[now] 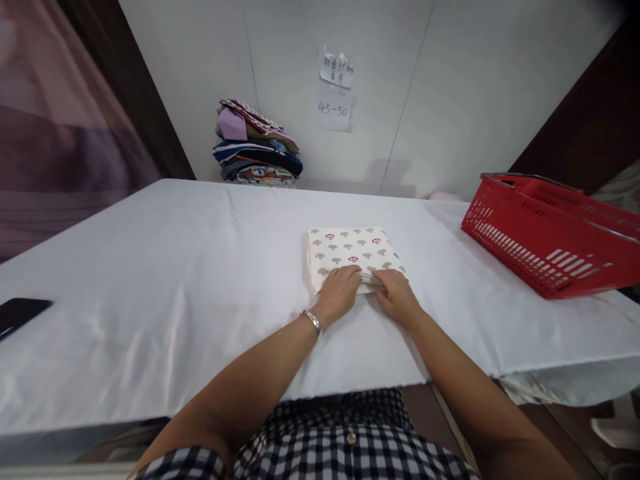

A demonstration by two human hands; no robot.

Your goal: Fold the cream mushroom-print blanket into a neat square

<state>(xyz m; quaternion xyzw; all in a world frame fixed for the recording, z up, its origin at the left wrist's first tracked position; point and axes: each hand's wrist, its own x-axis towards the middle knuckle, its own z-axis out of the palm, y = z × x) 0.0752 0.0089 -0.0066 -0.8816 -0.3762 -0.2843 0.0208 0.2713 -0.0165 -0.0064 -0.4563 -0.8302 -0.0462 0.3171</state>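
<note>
A cream cloth point(350, 248) with grey and red mushroom prints lies folded into a thick, near-square bundle in the middle of the white-covered table. Its near edge, where several layers show, is gripped by both hands. My left hand point(342, 288), with a silver bracelet at the wrist, closes over that edge left of centre. On the right part of the same edge, my right hand point(397, 291) has its fingers curled over the layers. A short stretch of layered edge shows between the two hands. The thumbs are mostly hidden.
A red plastic basket point(530, 243) with metal handles stands at the table's right. Folded fabrics point(257, 147) are stacked at the back left by the wall. A dark phone-like object point(23, 315) lies at the left edge. The white tablecloth point(200, 267) has wrinkles.
</note>
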